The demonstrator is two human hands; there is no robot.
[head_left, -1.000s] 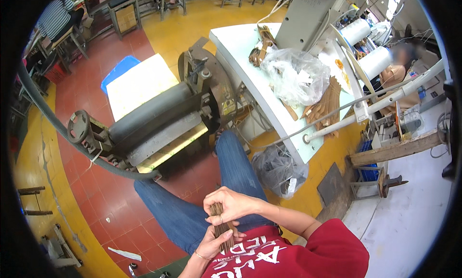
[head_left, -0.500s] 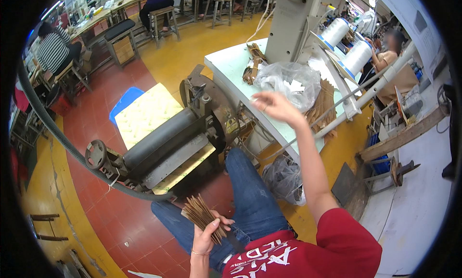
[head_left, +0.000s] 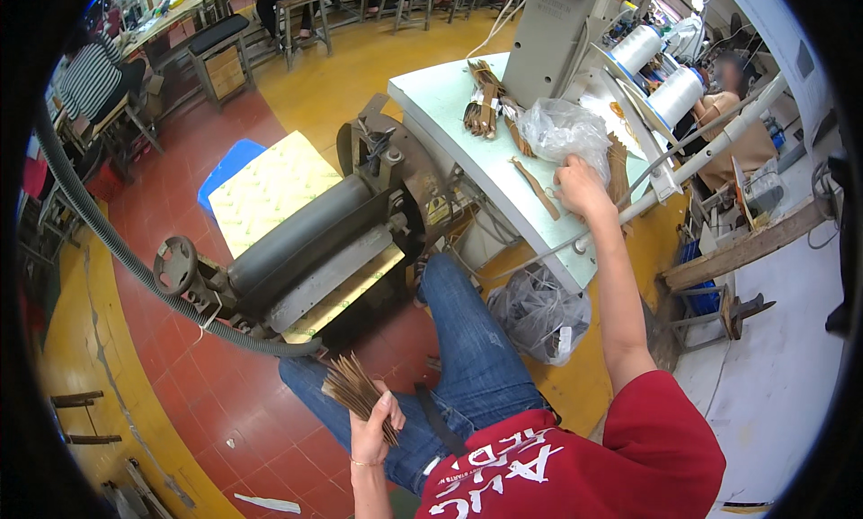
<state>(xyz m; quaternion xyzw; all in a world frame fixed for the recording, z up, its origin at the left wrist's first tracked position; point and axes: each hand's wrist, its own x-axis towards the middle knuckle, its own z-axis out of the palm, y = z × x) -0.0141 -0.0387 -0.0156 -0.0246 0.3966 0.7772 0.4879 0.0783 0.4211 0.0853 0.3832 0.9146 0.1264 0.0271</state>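
My left hand (head_left: 373, 429) is closed around a fanned stack of thin brown strips (head_left: 352, 384), held above my lap. My right arm reaches out to the pale green table (head_left: 431, 101). There the curled fingers of my right hand (head_left: 582, 186) grip the lower edge of a clear plastic bag (head_left: 562, 128), though the fingertips are partly hidden. One loose brown strip (head_left: 537, 188) lies just left of that hand. Bundles of similar strips (head_left: 483, 106) rest farther back, and a pile of brown pieces (head_left: 618, 168) shows beside the bag.
A roller machine (head_left: 301, 227) with a handwheel (head_left: 176, 266) stands before my knees, a yellow board (head_left: 274, 191) behind it. A grey hose (head_left: 117, 249) curves along the left. White thread cones (head_left: 674, 97) stand beyond the table. A filled plastic bag (head_left: 539, 317) sits beneath. People sit farther off.
My right hand has come down from above the table onto the bag. The bag has shifted back and bunched up, uncovering brown strips. My left hand still holds its stack.
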